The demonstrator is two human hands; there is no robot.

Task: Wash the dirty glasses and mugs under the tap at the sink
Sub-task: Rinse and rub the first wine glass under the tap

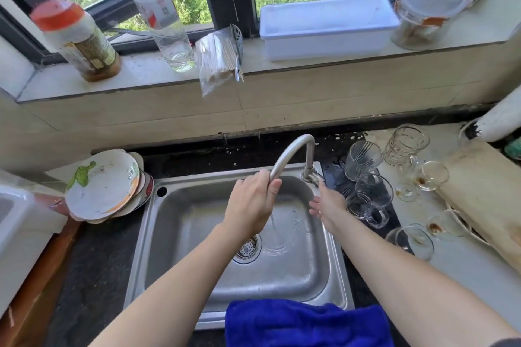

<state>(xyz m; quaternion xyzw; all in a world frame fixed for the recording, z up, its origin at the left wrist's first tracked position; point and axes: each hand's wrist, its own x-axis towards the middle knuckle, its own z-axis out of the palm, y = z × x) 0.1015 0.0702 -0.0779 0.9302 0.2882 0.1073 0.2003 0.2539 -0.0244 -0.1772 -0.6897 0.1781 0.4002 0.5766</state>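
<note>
At the left, a stack of white ceramic plates point(104, 186), the top one glossy with a green print, leans on the dark speckled table point(93, 276). Beside it lies the rectangular brushed stainless-steel sink point(174, 234), its basin wet, with a thin stream of water falling near the round perforated drain point(248, 248). The left hand point(251, 203) reaches in from below, forearm stretched over the basin, fingers and thumb curled round the mouth end of the curved matte metal tap point(294, 149). A plush blue towel point(304, 324) drapes over the sink's near rim. The right hand point(328, 204) hangs just under the lever at the tap's base, palm turned inward, fingers loosely straight and holding nothing; whether the thumb touches the lever I cannot tell. Right of the sink, on the table, stand a clear ribbed tumbler point(362, 159), a handled glass mug point(373, 197), stacked faceted mugs point(406, 144) and stemmed glasses point(430, 176) with brown dregs.
</note>
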